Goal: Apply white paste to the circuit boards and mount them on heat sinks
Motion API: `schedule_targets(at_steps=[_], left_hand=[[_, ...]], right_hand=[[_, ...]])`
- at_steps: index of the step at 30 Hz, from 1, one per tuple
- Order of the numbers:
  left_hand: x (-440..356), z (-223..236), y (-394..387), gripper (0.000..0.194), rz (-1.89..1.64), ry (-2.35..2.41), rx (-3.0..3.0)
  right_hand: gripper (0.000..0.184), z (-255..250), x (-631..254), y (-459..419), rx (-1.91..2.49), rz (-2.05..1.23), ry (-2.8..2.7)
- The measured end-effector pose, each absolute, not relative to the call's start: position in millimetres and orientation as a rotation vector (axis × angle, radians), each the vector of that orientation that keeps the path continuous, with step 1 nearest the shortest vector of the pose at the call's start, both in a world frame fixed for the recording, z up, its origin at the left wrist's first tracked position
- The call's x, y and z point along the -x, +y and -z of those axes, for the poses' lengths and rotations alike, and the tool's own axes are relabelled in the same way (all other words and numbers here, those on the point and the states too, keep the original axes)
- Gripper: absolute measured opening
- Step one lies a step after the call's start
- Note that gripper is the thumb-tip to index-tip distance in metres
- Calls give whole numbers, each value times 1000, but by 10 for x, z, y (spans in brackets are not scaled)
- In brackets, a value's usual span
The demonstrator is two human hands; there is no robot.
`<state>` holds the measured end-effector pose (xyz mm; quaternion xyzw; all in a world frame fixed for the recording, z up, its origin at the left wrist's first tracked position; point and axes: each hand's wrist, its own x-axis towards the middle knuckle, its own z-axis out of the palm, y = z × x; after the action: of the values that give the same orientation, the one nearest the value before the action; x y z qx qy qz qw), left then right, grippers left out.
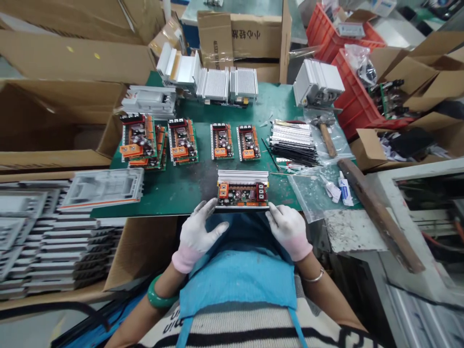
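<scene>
A striped shirt (pixel 246 331) and a blue apron (pixel 235 285) lay nearest the camera, on the person at the table (pixel 170 193). On the far left stood a stack of grey plastic cases (pixel 47 241), and 1 more case (pixel 103 188) lay on top, near the table's edge. A jade bangle (pixel 159 292) sat on the left wrist. The left hand (pixel 197 237) wore a white glove with a pink cuff. It was open with its fingers spread, and its fingertips were at the near left corner of a circuit board on a white metal heat sink (pixel 242 189). That board lay flat in the middle of the table, at the near edge, between the hands. The right hand (pixel 286 229), gloved the same way, was open too, and its fingers lay on the near right corner. Neither hand was clenched, and I could not tell if they pressed down. Holding the edges with both hands, level with each other, seemed a good way to keep the small parts safe and the heat sink straight. Farther back lay 4 more boards (pixel 222 140) in a row. To the right lay black strips (pixel 293 142), a hammer with a wood handle (pixel 328 135), a clear plastic bag (pixel 311 193), and a red crate (pixel 355 87).
</scene>
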<state>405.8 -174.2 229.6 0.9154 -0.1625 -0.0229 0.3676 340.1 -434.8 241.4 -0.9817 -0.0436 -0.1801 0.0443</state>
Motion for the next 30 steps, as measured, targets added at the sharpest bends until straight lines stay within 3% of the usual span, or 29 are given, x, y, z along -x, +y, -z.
schedule_targets(at_steps=[13, 15, 19, 22, 25, 30], left_hand=[[-4026, -2318, -1745, 69, 134, -420, -2225], [-4072, -2347, -1682, 63, 20, -453, -2270], [-4310, -2464, -1334, 46, -546, -250, -2501], [-4493, -2526, -961, 57, -849, 37, -2638], [-4595, -2492, -697, 63, -862, 197, -2741], [-4657, -2360, -545, 47, -860, 170, -2708]], right_hand=[[28, -2458, -3446, -4525, 3002, 377, -341], [30, -2494, -3414, -4552, 2948, 338, -277], [37, -2480, -3326, -4668, 2817, 438, -82], [41, -2432, -3291, -4758, 2783, 510, -7], [45, -2416, -3286, -4795, 2785, 541, -7], [41, -2447, -3321, -4808, 2799, 613, -25]])
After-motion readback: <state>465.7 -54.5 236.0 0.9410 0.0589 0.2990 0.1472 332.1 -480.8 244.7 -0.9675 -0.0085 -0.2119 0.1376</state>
